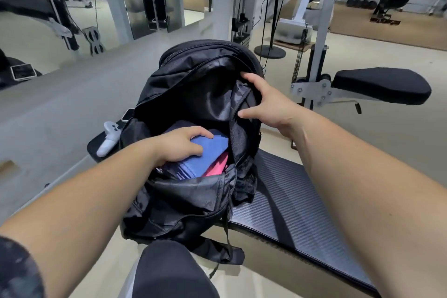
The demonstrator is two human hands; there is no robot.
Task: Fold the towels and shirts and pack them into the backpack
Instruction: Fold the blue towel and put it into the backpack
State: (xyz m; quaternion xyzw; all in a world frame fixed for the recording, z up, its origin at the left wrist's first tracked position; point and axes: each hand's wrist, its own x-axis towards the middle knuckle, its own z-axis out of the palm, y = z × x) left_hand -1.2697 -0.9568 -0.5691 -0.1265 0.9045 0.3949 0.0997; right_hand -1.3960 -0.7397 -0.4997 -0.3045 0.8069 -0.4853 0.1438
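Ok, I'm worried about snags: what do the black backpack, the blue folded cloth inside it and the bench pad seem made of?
Black backpack: thin woven synthetic, probably nylon or polyester; it creases and the lining shines. Blue folded cloth: soft matt fabric; weave too fine to tell. Black bench pad: likely vinyl, with a ribbed weave-like pattern.

Glossy black cloth backpack (183, 198) (shiny lining), ribbed matt bench pad (302, 213)

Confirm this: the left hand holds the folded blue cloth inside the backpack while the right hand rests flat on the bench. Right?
Not quite. In the head view the right hand is not on the bench; its fingers hold the open rim of the backpack. The left hand does hold the blue cloth inside.
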